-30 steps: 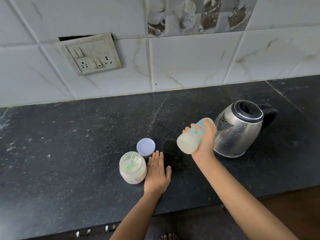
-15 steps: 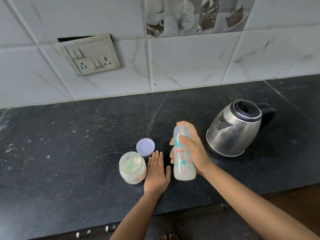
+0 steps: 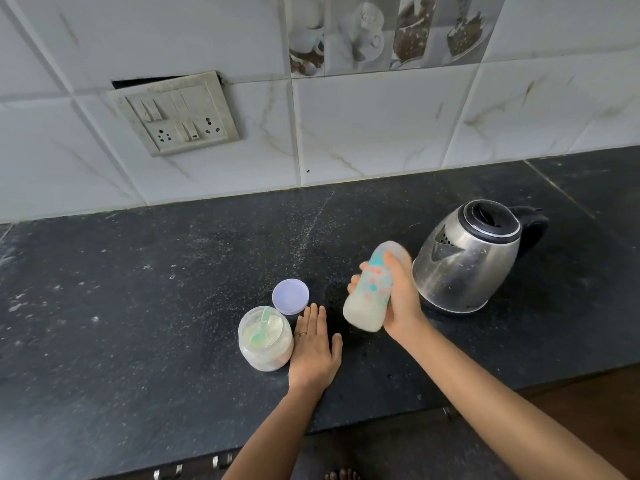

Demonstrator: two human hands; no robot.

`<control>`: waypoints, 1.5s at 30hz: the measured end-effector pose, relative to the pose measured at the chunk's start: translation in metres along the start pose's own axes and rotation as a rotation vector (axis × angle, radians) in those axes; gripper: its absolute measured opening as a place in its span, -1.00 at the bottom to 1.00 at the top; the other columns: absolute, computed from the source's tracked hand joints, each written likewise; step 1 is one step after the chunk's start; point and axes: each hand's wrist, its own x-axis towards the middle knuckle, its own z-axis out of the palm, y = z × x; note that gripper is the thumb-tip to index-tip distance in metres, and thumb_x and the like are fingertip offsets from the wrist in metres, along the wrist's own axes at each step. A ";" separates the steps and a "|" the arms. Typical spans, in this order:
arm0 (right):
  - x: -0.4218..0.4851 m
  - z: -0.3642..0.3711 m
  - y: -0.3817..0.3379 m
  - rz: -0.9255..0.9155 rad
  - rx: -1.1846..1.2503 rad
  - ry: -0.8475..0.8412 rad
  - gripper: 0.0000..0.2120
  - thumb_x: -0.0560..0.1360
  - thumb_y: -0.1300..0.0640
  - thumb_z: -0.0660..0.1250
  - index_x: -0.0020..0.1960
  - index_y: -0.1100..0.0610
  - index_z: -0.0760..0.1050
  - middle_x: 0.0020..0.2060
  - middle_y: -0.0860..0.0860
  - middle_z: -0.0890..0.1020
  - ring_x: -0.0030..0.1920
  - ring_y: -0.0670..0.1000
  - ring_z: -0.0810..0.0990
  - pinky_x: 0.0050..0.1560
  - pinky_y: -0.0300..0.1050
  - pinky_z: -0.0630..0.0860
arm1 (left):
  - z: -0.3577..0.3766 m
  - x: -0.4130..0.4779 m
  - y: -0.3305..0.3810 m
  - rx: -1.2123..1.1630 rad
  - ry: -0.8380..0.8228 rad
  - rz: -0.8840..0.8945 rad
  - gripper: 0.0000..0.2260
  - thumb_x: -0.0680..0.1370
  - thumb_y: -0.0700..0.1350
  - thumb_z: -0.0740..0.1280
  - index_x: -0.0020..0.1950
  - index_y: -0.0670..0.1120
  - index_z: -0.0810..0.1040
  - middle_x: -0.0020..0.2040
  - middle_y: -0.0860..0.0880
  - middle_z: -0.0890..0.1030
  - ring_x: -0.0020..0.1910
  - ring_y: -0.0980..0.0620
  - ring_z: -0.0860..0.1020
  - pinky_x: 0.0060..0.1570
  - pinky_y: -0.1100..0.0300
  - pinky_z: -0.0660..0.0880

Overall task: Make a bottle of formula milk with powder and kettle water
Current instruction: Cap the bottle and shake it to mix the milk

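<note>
Head view: kettle (image 3: 464, 268) near gripped bottle (image 3: 370, 296), powder jar (image 3: 265, 341) beside left hand (image 3: 315, 355)

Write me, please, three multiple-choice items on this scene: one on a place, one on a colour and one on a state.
1. The lid lies:
A. on the counter, behind the jar
B. on the jar
C. under the jar

2. The scoop in the jar is:
A. red
B. green
C. black

3. The bottle is:
A. standing on the counter
B. lying on the counter
C. held tilted in the right hand

Answers:
1. A, as the lid sits flat on the counter past the open jar.
2. B, as its green handle shows in the jar's mouth.
3. C, as the fingers wrap the bottle above the counter.
</note>
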 end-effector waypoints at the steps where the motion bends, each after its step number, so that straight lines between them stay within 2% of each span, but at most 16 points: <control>1: -0.003 -0.001 0.003 0.024 -0.100 -0.080 -0.65 0.49 -0.02 0.30 0.15 0.21 0.41 -0.25 0.15 0.55 -0.34 0.09 0.58 -0.31 -0.03 0.60 | 0.000 0.000 0.000 0.011 -0.003 0.004 -0.29 0.52 0.19 -0.24 0.57 -0.17 0.01 0.59 -0.11 0.00 0.56 0.01 -0.10 0.47 0.17 -0.29; 4: -0.008 0.001 0.001 -0.045 -0.164 -0.125 -0.55 0.44 0.01 0.30 0.25 0.19 0.36 -0.25 0.13 0.54 -0.36 0.09 0.56 -0.34 -0.02 0.56 | 0.000 0.000 -0.001 0.015 0.007 0.002 -0.30 0.52 0.18 -0.23 0.57 -0.18 0.05 0.58 -0.13 0.04 0.57 -0.01 -0.07 0.47 0.16 -0.26; 7: -0.004 0.003 -0.008 -0.058 0.115 -0.004 -0.69 0.55 -0.03 0.26 0.04 0.23 0.43 -0.24 0.09 0.51 -0.32 0.03 0.58 -0.26 -0.07 0.59 | -0.001 0.000 0.001 -0.002 0.009 -0.004 -0.30 0.52 0.18 -0.22 0.57 -0.17 0.04 0.59 -0.11 0.03 0.56 0.00 -0.07 0.45 0.20 -0.30; 9: -0.006 -0.002 -0.004 -0.018 0.027 -0.077 -0.67 0.54 0.01 0.28 0.14 0.25 0.42 -0.22 0.13 0.52 -0.31 0.06 0.59 -0.25 -0.03 0.60 | -0.001 0.000 0.001 0.000 0.007 -0.002 -0.30 0.52 0.18 -0.22 0.57 -0.17 0.04 0.58 -0.12 0.03 0.56 -0.01 -0.07 0.45 0.19 -0.29; 12: -0.018 -0.005 0.000 -0.058 -0.236 -0.197 -0.59 0.47 0.05 0.31 0.30 0.05 0.35 -0.20 0.14 0.58 -0.30 0.12 0.59 -0.24 0.06 0.59 | -0.001 0.000 0.000 0.013 -0.003 0.000 -0.28 0.50 0.18 -0.25 0.57 -0.18 0.04 0.58 -0.13 0.03 0.57 -0.01 -0.08 0.45 0.18 -0.30; 17: -0.010 0.000 -0.015 -0.064 0.091 -0.034 -0.74 0.58 0.00 0.24 0.07 0.20 0.42 -0.21 0.11 0.51 -0.32 0.05 0.61 -0.25 -0.05 0.63 | -0.002 -0.001 0.003 -0.001 0.015 -0.006 -0.30 0.52 0.18 -0.22 0.57 -0.18 0.06 0.58 -0.12 0.04 0.56 0.00 -0.06 0.43 0.20 -0.32; 21: -0.026 -0.007 -0.002 -0.061 -0.275 -0.229 -0.58 0.46 0.05 0.29 0.30 0.05 0.33 -0.20 0.15 0.55 -0.35 0.13 0.56 -0.33 0.02 0.57 | -0.002 -0.001 0.001 0.015 -0.002 -0.006 -0.28 0.50 0.18 -0.26 0.57 -0.18 0.04 0.59 -0.12 0.02 0.56 0.01 -0.09 0.44 0.19 -0.32; 25: -0.012 0.002 -0.013 -0.065 0.152 0.018 -0.76 0.55 -0.01 0.27 0.01 0.19 0.43 -0.24 0.10 0.50 -0.31 0.04 0.55 -0.22 -0.04 0.57 | -0.004 -0.001 0.003 0.003 0.005 -0.015 -0.28 0.50 0.19 -0.25 0.57 -0.16 0.03 0.59 -0.09 0.00 0.56 0.02 -0.10 0.42 0.22 -0.34; 27: -0.010 0.000 -0.010 -0.054 0.067 -0.045 -0.73 0.55 -0.01 0.27 0.05 0.21 0.42 -0.24 0.11 0.50 -0.33 0.05 0.55 -0.24 -0.02 0.56 | -0.003 -0.001 0.003 0.009 0.003 -0.011 -0.28 0.50 0.19 -0.24 0.57 -0.17 0.04 0.59 -0.11 0.02 0.56 0.01 -0.08 0.43 0.21 -0.33; 30: -0.019 -0.004 -0.004 -0.101 -0.251 -0.196 -0.56 0.46 0.03 0.29 0.31 0.05 0.34 -0.20 0.15 0.55 -0.35 0.13 0.56 -0.31 0.02 0.56 | -0.003 -0.001 0.002 0.017 -0.004 -0.011 -0.27 0.50 0.19 -0.26 0.57 -0.17 0.04 0.59 -0.11 0.02 0.56 0.01 -0.08 0.44 0.20 -0.33; 32: -0.014 0.001 -0.011 -0.091 -0.115 -0.103 -0.51 0.46 -0.01 0.32 0.31 0.17 0.35 -0.20 0.14 0.53 -0.34 0.10 0.56 -0.31 -0.01 0.57 | -0.003 -0.001 0.003 0.004 0.002 -0.009 -0.28 0.50 0.19 -0.25 0.57 -0.17 0.03 0.59 -0.10 0.02 0.56 0.01 -0.09 0.43 0.21 -0.33; 34: -0.008 0.000 -0.015 -0.051 0.128 -0.008 -0.67 0.51 -0.03 0.31 0.13 0.19 0.42 -0.22 0.09 0.53 -0.32 0.04 0.57 -0.27 -0.05 0.59 | -0.003 -0.001 0.003 -0.001 0.003 -0.017 -0.28 0.50 0.20 -0.25 0.57 -0.15 0.02 0.59 -0.09 0.00 0.56 0.02 -0.11 0.44 0.20 -0.32; 36: -0.011 -0.002 -0.012 0.006 0.111 -0.093 -0.76 0.51 0.02 0.29 0.08 0.14 0.40 -0.24 0.09 0.52 -0.38 0.04 0.55 -0.32 -0.09 0.56 | -0.003 -0.001 0.003 0.001 0.001 -0.014 -0.29 0.50 0.19 -0.24 0.57 -0.16 0.04 0.59 -0.10 0.01 0.56 0.02 -0.10 0.45 0.20 -0.31; 39: -0.022 -0.006 -0.003 -0.001 -0.197 -0.250 -0.62 0.45 0.06 0.29 0.24 0.08 0.37 -0.24 0.13 0.55 -0.41 0.11 0.53 -0.39 -0.05 0.54 | -0.002 -0.001 0.002 -0.010 0.001 -0.017 -0.29 0.51 0.19 -0.23 0.57 -0.16 0.05 0.59 -0.10 0.03 0.56 0.02 -0.09 0.46 0.20 -0.30; 43: -0.013 -0.002 -0.011 0.050 0.095 -0.059 -0.50 0.46 -0.04 0.32 0.33 0.12 0.34 -0.17 0.09 0.54 -0.37 0.02 0.56 -0.35 -0.11 0.58 | -0.003 -0.001 0.003 -0.007 -0.002 -0.013 -0.28 0.50 0.20 -0.25 0.57 -0.16 0.02 0.59 -0.09 0.00 0.56 0.02 -0.11 0.44 0.20 -0.31; 45: -0.008 -0.004 -0.015 0.059 0.080 -0.057 -0.38 0.43 -0.06 0.33 0.44 0.05 0.27 -0.11 0.08 0.55 -0.35 0.01 0.60 -0.32 -0.09 0.60 | -0.002 -0.001 0.002 -0.003 -0.006 -0.016 -0.28 0.50 0.21 -0.26 0.58 -0.14 0.01 0.59 -0.09 -0.01 0.56 0.02 -0.11 0.46 0.19 -0.29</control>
